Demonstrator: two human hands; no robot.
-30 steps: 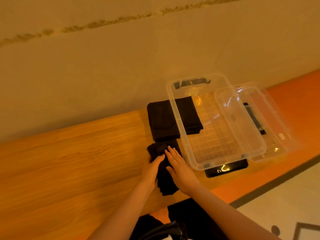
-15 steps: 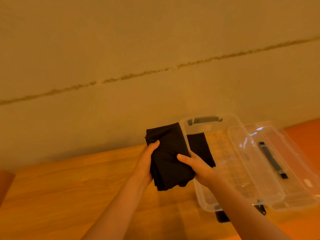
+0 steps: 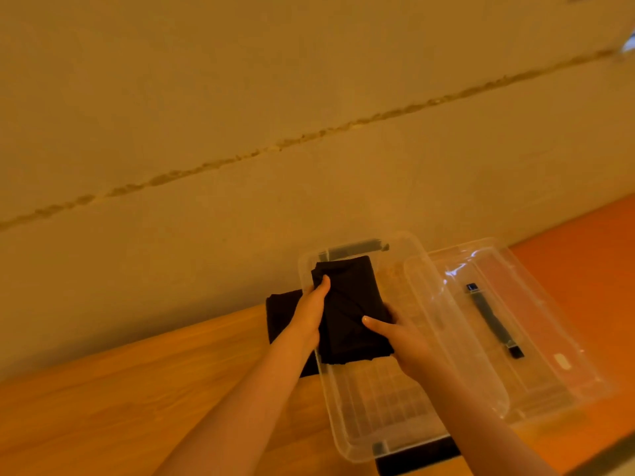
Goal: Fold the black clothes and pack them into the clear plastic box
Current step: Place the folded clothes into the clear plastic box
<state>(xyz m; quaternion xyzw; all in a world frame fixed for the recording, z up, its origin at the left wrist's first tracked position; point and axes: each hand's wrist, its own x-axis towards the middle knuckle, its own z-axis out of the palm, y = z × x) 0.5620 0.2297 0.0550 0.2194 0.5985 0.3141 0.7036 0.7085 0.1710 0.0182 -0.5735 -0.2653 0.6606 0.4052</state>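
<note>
A folded black garment (image 3: 354,310) hangs over the left half of the clear plastic box (image 3: 385,413), held between both hands. My left hand (image 3: 311,316) grips its left edge, thumb on top. My right hand (image 3: 398,338) holds its right edge, thumb pressed on the cloth. A second folded black garment (image 3: 280,314) lies on the wooden table just left of the box, partly hidden by my left arm.
The box's clear lid (image 3: 508,324) with a dark handle strip lies to the right, overlapping the box rim. A black flat object (image 3: 419,456) sticks out under the box's near end. A plain wall stands right behind. The wooden table (image 3: 120,407) stretches left.
Both hands lifted the folded garment off the table and carried it right, from beside the box to over its left half. The camera tilted too.
</note>
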